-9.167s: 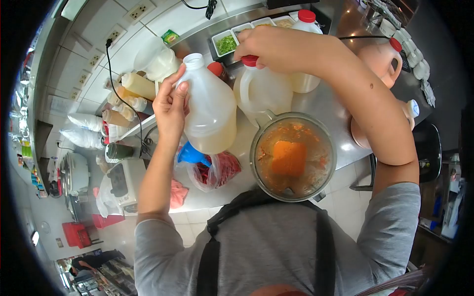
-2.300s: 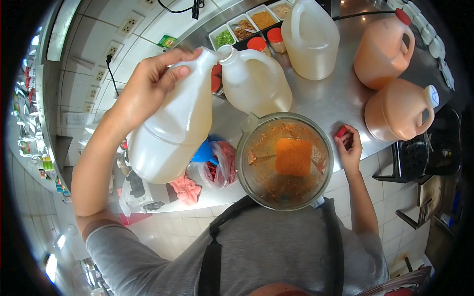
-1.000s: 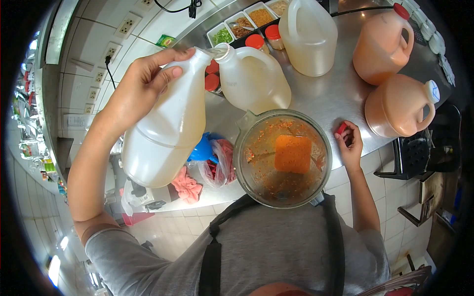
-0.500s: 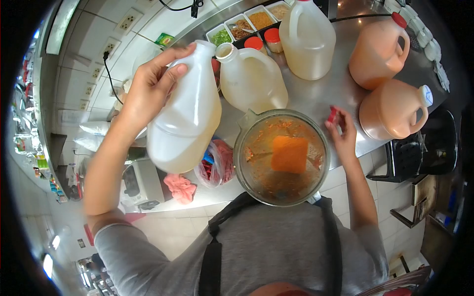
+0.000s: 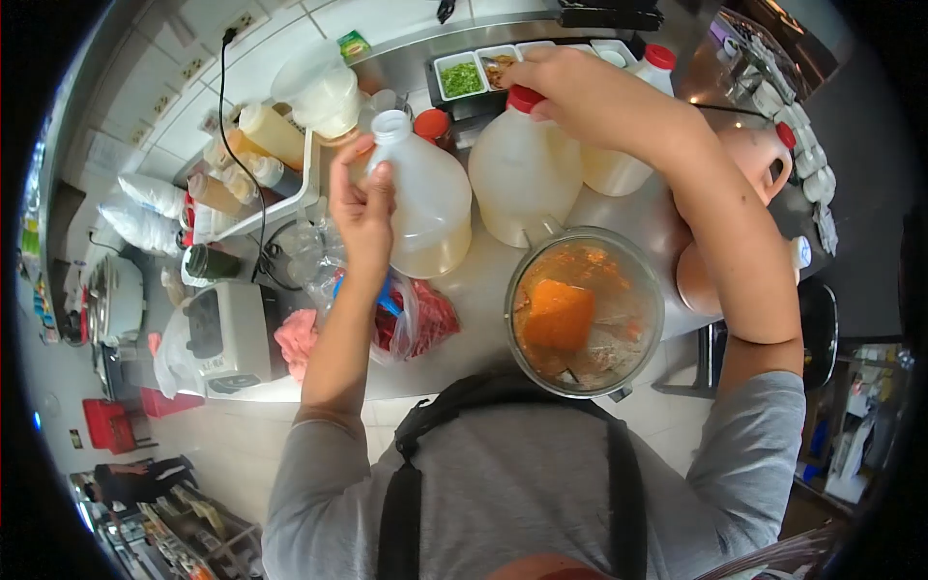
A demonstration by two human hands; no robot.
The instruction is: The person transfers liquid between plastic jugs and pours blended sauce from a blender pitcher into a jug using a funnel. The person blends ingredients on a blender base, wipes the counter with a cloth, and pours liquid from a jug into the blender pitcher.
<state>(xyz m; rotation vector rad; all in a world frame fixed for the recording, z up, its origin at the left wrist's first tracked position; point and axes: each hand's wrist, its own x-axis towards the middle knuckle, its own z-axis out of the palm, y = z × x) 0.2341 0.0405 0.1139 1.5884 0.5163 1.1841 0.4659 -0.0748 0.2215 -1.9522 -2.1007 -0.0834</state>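
My left hand [image 5: 363,198] is at the neck side of an uncapped translucent jug [image 5: 430,208], its fingers curled where the handle is. That jug stands upright on the steel counter, with pale liquid low inside. My right hand [image 5: 556,85] reaches across and grips the red cap [image 5: 525,99] on top of the middle jug [image 5: 522,179], which holds cloudy pale liquid. Behind my right forearm, a third red-capped jug [image 5: 619,172] is partly hidden. Close to my body stands a clear round pitcher [image 5: 633,358] with orange residue and an orange square patch inside.
Orange-filled jugs [image 5: 749,155] stand at the right, partly behind my arm. Small trays of toppings [image 5: 462,79] line the back. At the left are a bag of red contents [image 5: 425,319], a pink cloth [image 5: 298,340], a grey appliance [image 5: 227,333] and a white bin of bottles [image 5: 311,169].
The jug in my left hand has come down from a tilted, raised position to upright on the counter. My right hand has brought the red cap from the right onto the middle jug's mouth.
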